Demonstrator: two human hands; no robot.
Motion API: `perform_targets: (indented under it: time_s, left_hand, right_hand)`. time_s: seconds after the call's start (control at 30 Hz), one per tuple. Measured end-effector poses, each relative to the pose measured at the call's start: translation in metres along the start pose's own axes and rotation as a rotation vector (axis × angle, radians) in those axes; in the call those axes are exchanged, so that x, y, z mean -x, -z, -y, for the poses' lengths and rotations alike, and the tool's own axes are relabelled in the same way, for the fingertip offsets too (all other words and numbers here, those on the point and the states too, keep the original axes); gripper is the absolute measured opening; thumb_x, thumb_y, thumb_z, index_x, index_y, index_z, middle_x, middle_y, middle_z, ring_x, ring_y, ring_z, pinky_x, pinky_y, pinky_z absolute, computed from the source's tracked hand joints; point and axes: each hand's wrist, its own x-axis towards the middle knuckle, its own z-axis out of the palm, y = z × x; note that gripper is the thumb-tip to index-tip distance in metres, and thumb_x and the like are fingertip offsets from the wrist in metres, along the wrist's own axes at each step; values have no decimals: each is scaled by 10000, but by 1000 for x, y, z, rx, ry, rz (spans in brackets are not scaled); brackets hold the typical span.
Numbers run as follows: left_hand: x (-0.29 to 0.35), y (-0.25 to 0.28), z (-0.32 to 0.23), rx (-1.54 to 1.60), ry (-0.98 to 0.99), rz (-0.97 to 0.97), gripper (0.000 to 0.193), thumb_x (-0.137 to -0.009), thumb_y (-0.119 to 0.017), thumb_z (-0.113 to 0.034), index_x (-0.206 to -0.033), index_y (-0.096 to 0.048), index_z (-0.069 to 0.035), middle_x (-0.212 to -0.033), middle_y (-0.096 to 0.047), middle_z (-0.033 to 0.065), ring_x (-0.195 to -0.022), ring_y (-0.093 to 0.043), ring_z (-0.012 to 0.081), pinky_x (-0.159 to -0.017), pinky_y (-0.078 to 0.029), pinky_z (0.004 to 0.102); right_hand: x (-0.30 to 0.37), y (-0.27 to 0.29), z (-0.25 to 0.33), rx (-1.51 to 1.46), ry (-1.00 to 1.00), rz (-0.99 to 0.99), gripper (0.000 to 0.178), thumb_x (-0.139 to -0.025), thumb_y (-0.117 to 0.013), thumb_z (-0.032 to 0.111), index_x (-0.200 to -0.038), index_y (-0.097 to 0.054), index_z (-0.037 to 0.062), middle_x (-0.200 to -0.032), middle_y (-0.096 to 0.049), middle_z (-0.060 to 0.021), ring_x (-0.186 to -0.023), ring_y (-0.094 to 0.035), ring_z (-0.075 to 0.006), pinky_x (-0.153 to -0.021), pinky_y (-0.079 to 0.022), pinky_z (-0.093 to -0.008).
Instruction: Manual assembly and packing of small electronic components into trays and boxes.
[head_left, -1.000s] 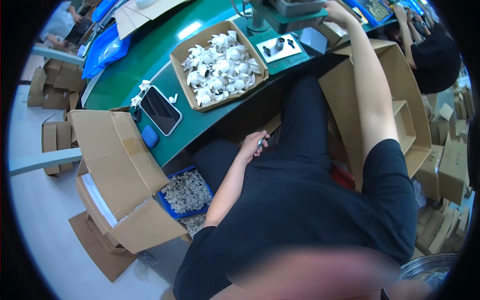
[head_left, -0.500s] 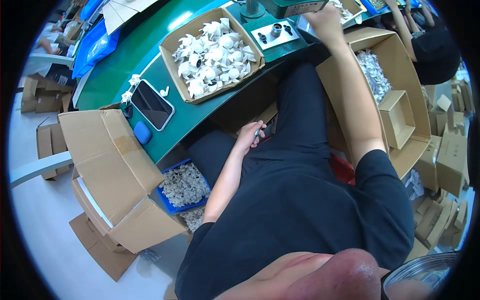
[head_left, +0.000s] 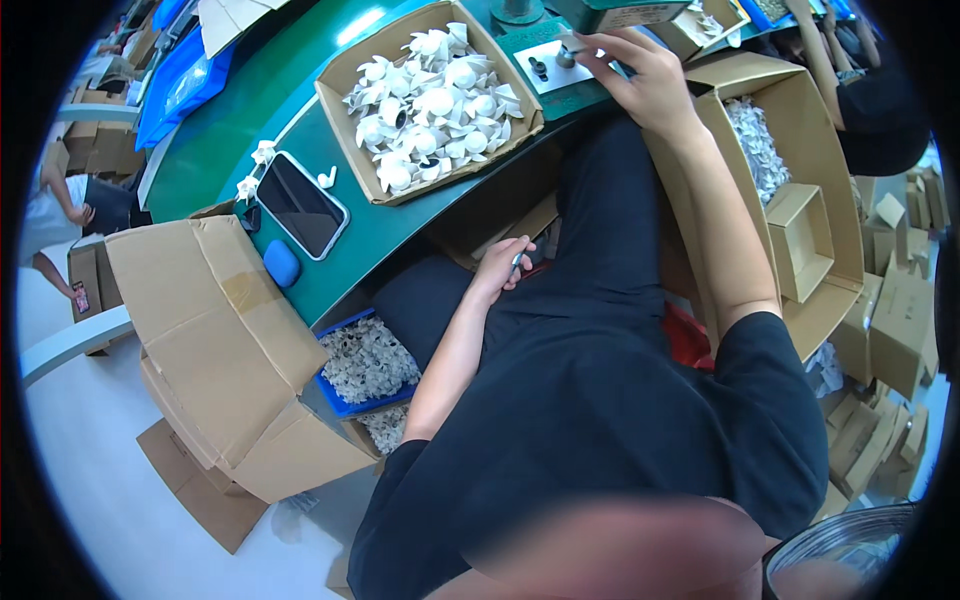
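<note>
My right hand (head_left: 645, 82) reaches over the green press base. Its thumb and fingertips pinch a small pale part (head_left: 572, 42) at the round metal post (head_left: 566, 57) of the fixture. I cannot tell whether the part is seated on the post. The white fixture plate (head_left: 553, 79) lies beneath, with black bolts on it. On my lap rests my left hand (head_left: 498, 268), its fingers curled round a slim, shiny metallic object (head_left: 517, 261), mostly hidden. To the left of the fixture stands a cardboard box (head_left: 330, 100) full of white finned plastic parts (head_left: 435, 105).
A phone (head_left: 300, 207), a blue case (head_left: 281, 263) and a few white parts lie on the green table (head_left: 360, 235). Large cartons stand left (head_left: 215, 330) and right (head_left: 835, 130) of me. A blue bin (head_left: 345, 407) of small grey parts sits low at left. A co-worker's arm (head_left: 812, 60) shows far right.
My right hand has come back left and nearer from beside the press and now holds a small part at the fixture post. My left hand stays on my lap.
</note>
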Motion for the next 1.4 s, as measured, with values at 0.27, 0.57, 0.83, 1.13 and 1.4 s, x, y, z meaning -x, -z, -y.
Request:
perform_targets:
  time_s: [0.27, 0.57, 0.83, 1.13, 1.4]
  left_hand:
    - [-4, 3, 1, -2, 33, -1, 347, -1045, -569, -410, -1098, -654, -78, -748, -622, 1, -466, -428, 53, -420, -284, 209]
    - [-18, -2, -2, -114, 18, -13, 342, -1066, -529, -381, -1090, -653, -64, -757, -629, 2, -470, -433, 52, -412, -310, 207]
    - [-23, -6, 13, -41, 23, -82, 369, -1079, -497, -397, -1089, -654, -63, -782, -635, 20, -526, -487, 70, -431, -356, 224]
    - [4, 12, 0, 428, -51, -125, 433, -1075, -493, -446, -1123, -648, -44, -808, -649, 39, -533, -491, 87, -456, -379, 234]
    - [3, 12, 6, 421, -54, -59, 428, -1088, -479, -425, -1132, -624, -25, -793, -620, 34, -522, -464, 80, -446, -343, 227]
  right_hand:
    - [-6, -11, 3, 160, 264, -70, 265, -883, -779, 91, -1148, -774, 78, -962, -721, -98, -841, -702, -250, -786, -576, -319]
    - [-20, 8, 25, 26, 248, 29, 217, -806, -771, 93, -1009, -760, 18, -852, -683, -168, -746, -691, -274, -700, -552, -378]
    - [-17, -57, -164, -204, -452, -111, 301, -920, -641, 186, -1143, -690, -11, -1156, -728, -179, -1012, -682, -312, -867, -535, -403]
    - [-24, -26, -92, 110, -67, 300, 259, -860, -794, 43, -1117, -765, 42, -1047, -744, -97, -891, -695, -226, -834, -562, -331]
    - [12, -63, 3, -204, -21, -309, 325, -858, -829, 86, -1158, -733, 1, -1115, -746, -113, -1008, -698, -177, -929, -535, -315]
